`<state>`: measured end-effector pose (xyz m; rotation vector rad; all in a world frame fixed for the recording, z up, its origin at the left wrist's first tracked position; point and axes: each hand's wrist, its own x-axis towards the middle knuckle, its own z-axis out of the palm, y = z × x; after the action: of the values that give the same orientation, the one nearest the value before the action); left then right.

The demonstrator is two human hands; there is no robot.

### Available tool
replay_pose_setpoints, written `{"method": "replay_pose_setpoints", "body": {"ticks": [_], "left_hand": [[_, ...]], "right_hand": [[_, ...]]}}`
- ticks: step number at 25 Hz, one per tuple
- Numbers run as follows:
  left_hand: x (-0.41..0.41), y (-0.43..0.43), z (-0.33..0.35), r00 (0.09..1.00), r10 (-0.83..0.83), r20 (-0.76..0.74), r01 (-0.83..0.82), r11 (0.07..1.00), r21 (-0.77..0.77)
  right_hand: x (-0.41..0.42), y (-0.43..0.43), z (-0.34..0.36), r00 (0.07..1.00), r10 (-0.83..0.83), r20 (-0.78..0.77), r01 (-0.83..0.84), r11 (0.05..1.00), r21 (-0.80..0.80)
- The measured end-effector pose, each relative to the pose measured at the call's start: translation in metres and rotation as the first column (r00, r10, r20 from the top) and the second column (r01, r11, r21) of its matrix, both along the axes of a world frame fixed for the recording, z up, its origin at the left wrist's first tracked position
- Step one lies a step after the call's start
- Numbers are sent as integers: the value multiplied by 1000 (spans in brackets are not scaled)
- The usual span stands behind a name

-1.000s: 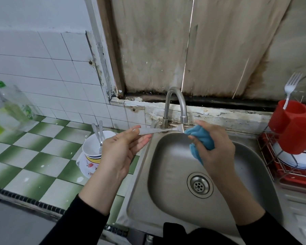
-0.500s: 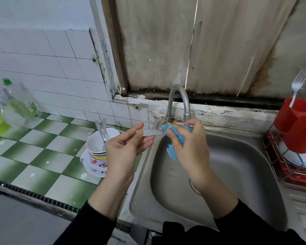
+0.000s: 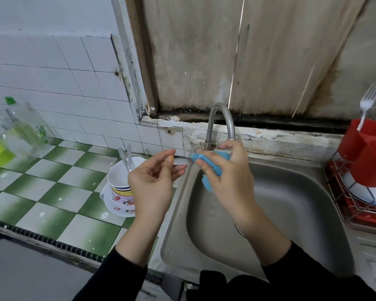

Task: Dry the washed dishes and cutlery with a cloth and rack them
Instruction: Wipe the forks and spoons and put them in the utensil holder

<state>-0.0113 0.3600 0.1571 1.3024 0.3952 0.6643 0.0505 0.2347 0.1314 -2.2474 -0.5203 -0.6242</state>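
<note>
- The left hand (image 3: 150,185) pinched one end of a metal utensil (image 3: 181,162) between thumb and fingers; what kind of cutlery it was I could not tell, because its other end was hidden
- The right hand (image 3: 230,181) was curled around a blue cloth (image 3: 213,166), and the cloth was wrapped over that hidden end, so both hands gripped the same piece
- The utensil lay almost level, its long axis from left to right, above the left rim of the sink (image 3: 291,213) and just in front of the tap (image 3: 223,118)
- The red holder (image 3: 363,140) on the rack (image 3: 339,192) stood well apart to the right, beyond the sink, with a fork (image 3: 368,101) upright in it; the right hand was nearer to it, but it was busy with the cloth
- I judged that racking would need the piece turned upright and carried across the sink
- Bowls (image 3: 119,177) with more cutlery stood just beside the left hand
- A clear bottle (image 3: 28,133) had a green label, but it was blurred and I could read no brand or writing anywhere
</note>
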Motion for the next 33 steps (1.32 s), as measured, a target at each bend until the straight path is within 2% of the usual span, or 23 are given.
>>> {"method": "replay_pose_setpoints", "body": {"ticks": [3,4,6,8,11,12,15,17,20,22,25,27,30,33], "left_hand": [[2,-4,-3,1000,16,12,-17,994,104],[3,-1,-4,1000,25,17,-27,991,128],[4,6,-5,999,34,23,-38,982,187],[5,7,-6,1000,-6,15,2,971,239],[7,2,-6,997,-78,-5,76,945,318],[8,3,-3,997,-77,-5,74,942,328],[11,15,7,999,-30,14,25,953,303],[12,20,10,999,-34,0,33,953,300],[14,11,11,994,-86,-69,105,931,350],[15,8,15,995,-75,-71,94,940,329],[18,18,23,998,-35,-47,46,964,261],[19,18,26,997,-51,-65,65,967,247],[18,8,25,990,-96,-102,118,964,237],[20,14,29,992,-75,-99,96,966,238]], "right_hand": [[-9,10,-3,993,90,81,-86,995,-54],[-6,5,-3,996,76,55,-72,995,-69],[2,-9,-1,994,45,-98,-57,991,-122],[7,-14,2,967,100,-235,-136,980,-146],[4,-6,15,946,251,-205,-263,964,-33],[5,-7,17,941,280,-189,-292,956,-40],[18,-29,14,920,268,-285,-344,900,-267],[22,-40,13,898,244,-367,-374,863,-339],[18,-29,19,881,369,-296,-446,858,-256],[18,-26,22,860,438,-262,-494,844,-208],[28,-42,16,811,459,-363,-558,792,-248],[29,-47,12,783,471,-408,-583,783,-215],[22,-40,12,781,498,-378,-577,807,-128],[16,-42,10,775,541,-327,-590,805,-67]]}}
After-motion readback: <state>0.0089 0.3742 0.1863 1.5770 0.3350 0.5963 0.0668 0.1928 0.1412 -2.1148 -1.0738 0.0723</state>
